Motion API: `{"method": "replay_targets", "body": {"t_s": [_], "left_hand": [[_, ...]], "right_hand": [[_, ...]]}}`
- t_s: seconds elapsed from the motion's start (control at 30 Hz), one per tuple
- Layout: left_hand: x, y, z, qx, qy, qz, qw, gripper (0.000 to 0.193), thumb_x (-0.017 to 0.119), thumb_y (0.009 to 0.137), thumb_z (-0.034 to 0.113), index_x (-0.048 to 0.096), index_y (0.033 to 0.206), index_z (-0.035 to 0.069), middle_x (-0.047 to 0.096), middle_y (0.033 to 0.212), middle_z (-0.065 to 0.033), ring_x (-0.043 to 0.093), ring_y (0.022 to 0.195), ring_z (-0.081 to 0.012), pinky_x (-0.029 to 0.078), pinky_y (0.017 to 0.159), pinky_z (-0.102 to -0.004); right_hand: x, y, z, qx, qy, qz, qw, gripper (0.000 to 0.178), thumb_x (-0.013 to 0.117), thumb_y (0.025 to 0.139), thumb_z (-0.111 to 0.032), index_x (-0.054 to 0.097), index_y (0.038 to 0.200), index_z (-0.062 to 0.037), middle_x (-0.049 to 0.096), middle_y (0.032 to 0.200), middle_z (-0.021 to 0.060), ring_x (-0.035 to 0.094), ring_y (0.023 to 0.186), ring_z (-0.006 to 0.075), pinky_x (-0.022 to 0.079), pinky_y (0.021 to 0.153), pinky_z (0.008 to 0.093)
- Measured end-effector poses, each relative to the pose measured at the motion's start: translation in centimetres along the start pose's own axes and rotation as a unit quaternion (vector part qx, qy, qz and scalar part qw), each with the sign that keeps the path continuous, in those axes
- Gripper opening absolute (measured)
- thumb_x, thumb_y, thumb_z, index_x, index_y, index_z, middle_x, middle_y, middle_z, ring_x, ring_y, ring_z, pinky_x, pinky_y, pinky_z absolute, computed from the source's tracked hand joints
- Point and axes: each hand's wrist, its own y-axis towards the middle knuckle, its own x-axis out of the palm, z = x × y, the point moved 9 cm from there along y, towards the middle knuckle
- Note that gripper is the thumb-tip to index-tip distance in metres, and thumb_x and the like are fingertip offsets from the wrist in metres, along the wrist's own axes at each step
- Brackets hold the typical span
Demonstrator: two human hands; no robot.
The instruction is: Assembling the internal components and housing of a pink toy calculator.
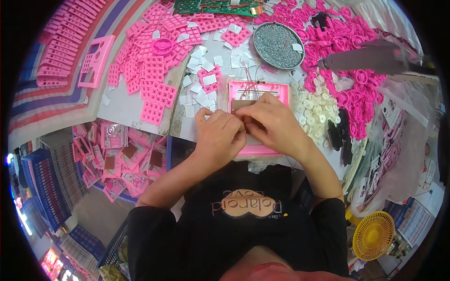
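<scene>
A pink plastic housing lies in front of me at the table's near edge. Inside it sit a brown board and a pale slotted part, with thin red and dark wires rising from the far end. My left hand is over the housing's left side, fingers curled and pinched together. From the right, my right hand reaches over the housing with its fingers bent down against the brown board. Both sets of fingertips meet near the middle; whatever is between them is too small or hidden to make out.
A round metal tray of small screws stands beyond the housing. White round parts and pink plastic rings heap on the right. Pink keypads and white paper squares spread left. A dark tool hangs at right.
</scene>
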Motion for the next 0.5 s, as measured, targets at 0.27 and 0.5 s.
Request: {"method": "replay_targets", "body": {"t_s": [0.27,0.5], "left_hand": [[0.1,1.1,0.3,0.007,-0.006,-0.012,1.000,0.025,0.074,0.071,0.003,0.059,0.088,0.015,0.059,0.078,0.0034,0.058,0.078,-0.0187,0.030,0.085,-0.0443],[1.3,1.3,-0.6,0.011,-0.008,-0.102,0.995,0.030,0.069,0.072,0.001,0.060,0.098,0.013,0.059,0.089,0.0004,0.057,0.082,-0.0221,0.031,0.089,-0.0442]], "right_hand": [[0.4,-2.1,1.6,0.112,0.036,-0.016,0.993,0.029,0.070,0.078,-0.005,0.064,0.106,-0.0068,0.066,0.079,0.0062,0.059,0.079,0.0273,0.049,0.071,0.0393],[0.4,-2.6,2.3,0.138,0.071,0.020,0.988,0.031,0.067,0.079,-0.006,0.061,0.110,-0.0074,0.064,0.076,0.0060,0.057,0.077,0.0275,0.047,0.070,0.0410]]}}
